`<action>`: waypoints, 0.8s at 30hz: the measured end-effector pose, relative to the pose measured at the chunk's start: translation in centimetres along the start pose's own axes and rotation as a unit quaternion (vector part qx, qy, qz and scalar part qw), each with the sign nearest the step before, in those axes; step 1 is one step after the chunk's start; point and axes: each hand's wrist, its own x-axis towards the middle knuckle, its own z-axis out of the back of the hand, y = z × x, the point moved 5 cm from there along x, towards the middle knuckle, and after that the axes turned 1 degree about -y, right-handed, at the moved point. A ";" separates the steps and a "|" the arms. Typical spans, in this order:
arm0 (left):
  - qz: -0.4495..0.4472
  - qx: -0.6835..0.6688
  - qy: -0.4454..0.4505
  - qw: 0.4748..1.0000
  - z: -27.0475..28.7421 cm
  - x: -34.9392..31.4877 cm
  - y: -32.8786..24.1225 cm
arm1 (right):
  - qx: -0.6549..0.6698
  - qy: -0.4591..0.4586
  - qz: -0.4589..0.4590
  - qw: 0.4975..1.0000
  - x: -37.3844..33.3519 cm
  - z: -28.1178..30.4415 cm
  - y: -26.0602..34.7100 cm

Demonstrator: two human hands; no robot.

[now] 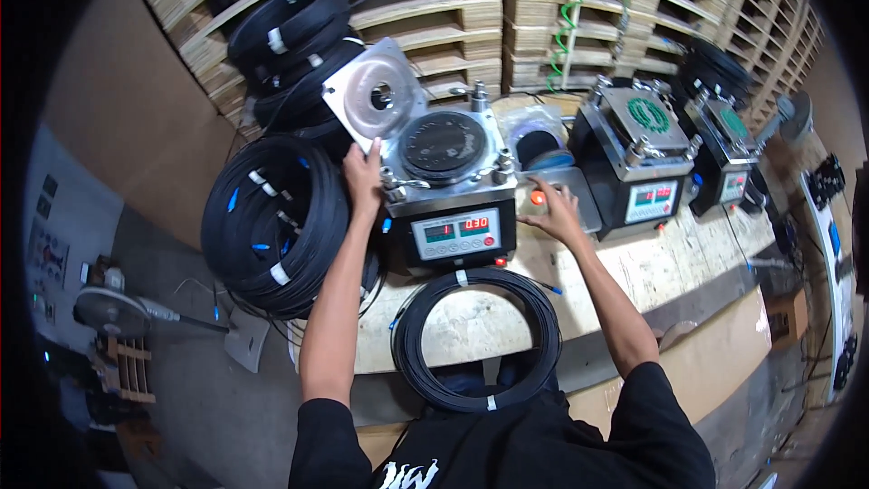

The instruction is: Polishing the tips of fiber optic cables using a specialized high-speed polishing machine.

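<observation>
My left hand (365,179) grips the lower edge of a square metal plate (339,91) with a round raised middle and a centre hole. The plate leans up at the left of a polishing machine (463,240), whose round dark disc (443,146) lies uncovered on top. The machine has a lit red display and metal corner clamps. My right hand (559,215) is at the machine's right side, fingers curled around a small bright orange-red round thing (539,197) whose kind I cannot make out. A metal tray (579,195) lies beneath and beside that hand.
A coil of black cable (412,308) overhangs the bench's near edge. Cable coils (222,235) with blue connectors are stacked at left. Two similar machines (638,177) (729,172) with green-patterned tops stand to the right. Wooden pallets (480,18) rise behind; fans (113,311) stand at both sides.
</observation>
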 end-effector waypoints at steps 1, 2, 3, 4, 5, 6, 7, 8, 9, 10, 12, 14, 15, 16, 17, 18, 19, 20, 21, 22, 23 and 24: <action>0.003 -0.003 0.000 1.000 0.1 -0.1 0.0 | 0.039 -0.002 0.000 0.999 0.5 1.4 1.1; 0.004 -0.009 0.000 1.000 -0.4 -0.3 -0.4 | 0.097 -0.027 0.010 0.995 1.6 3.1 1.2; 0.006 -0.014 -0.001 1.000 -0.9 -0.4 -0.8 | 0.156 -0.050 0.021 0.986 3.1 4.8 1.2; 0.000 0.013 -0.002 1.000 -1.1 -0.2 -0.7 | 0.228 -0.072 0.058 0.969 5.3 6.5 2.2; -0.002 0.025 -0.003 1.000 -0.9 -0.3 -0.6 | 0.281 -0.057 0.049 0.957 7.6 7.8 4.0; 0.012 0.008 -0.006 1.000 -0.1 -0.4 0.1 | 0.313 -0.054 0.053 0.947 10.1 8.8 7.2; 0.024 -0.022 -0.001 0.999 -0.8 -0.3 0.1 | 0.316 -0.082 0.105 0.939 13.1 10.1 9.0; 0.030 -0.026 -0.005 0.999 -0.3 -0.7 -0.6 | 0.233 -0.039 0.110 0.965 16.0 10.8 12.3; 0.037 -0.030 -0.009 0.999 0.5 -1.1 -1.3 | 0.276 -0.007 0.123 0.953 18.0 11.5 16.9; 0.034 0.023 -0.004 0.999 0.6 -0.7 -0.9 | 0.318 0.001 0.149 0.936 20.0 12.0 20.7; 0.019 -0.008 0.019 1.000 -1.3 -0.6 -1.5 | 0.276 -0.001 0.205 0.939 24.0 11.3 25.1; -0.032 -0.038 0.041 0.998 -1.9 -0.4 -1.5 | 0.247 0.067 0.130 0.958 26.2 9.0 28.3; -0.032 -0.034 0.036 0.998 -1.4 0.0 -1.1 | 0.227 0.122 0.090 0.962 26.7 8.1 29.9; -0.035 -0.018 0.052 0.998 -1.3 0.4 -0.8 | 0.218 0.130 0.089 0.963 26.9 7.5 31.0; -0.039 -0.004 0.067 0.997 -1.1 0.6 -1.0 | 0.208 0.138 0.088 0.964 27.1 6.8 31.6; -0.061 -0.007 0.060 0.996 -1.1 0.6 -1.4 | 0.207 0.137 0.089 0.965 27.1 6.8 31.4; -0.064 -0.009 0.060 0.996 -1.1 0.5 -1.8 | 0.178 0.084 0.115 0.974 27.2 7.6 30.8; -0.077 0.037 0.060 0.995 -0.7 0.5 -1.8 | 0.151 0.032 0.144 0.977 27.1 8.4 30.7; -0.088 0.080 0.062 0.991 -0.5 0.4 -2.5 | 0.110 -0.014 0.126 0.986 26.8 8.9 29.4; -0.091 0.076 0.067 0.991 -0.3 0.6 -3.1 | 0.121 -0.011 0.114 0.986 26.6 9.6 27.9; -0.095 0.159 0.082 0.979 -0.2 1.0 -4.1 | 0.131 -0.006 0.098 0.986 25.9 10.4 26.2; -0.111 0.109 0.097 0.983 -1.0 0.9 -6.9 | 0.176 0.009 0.076 0.981 25.5 11.6 23.1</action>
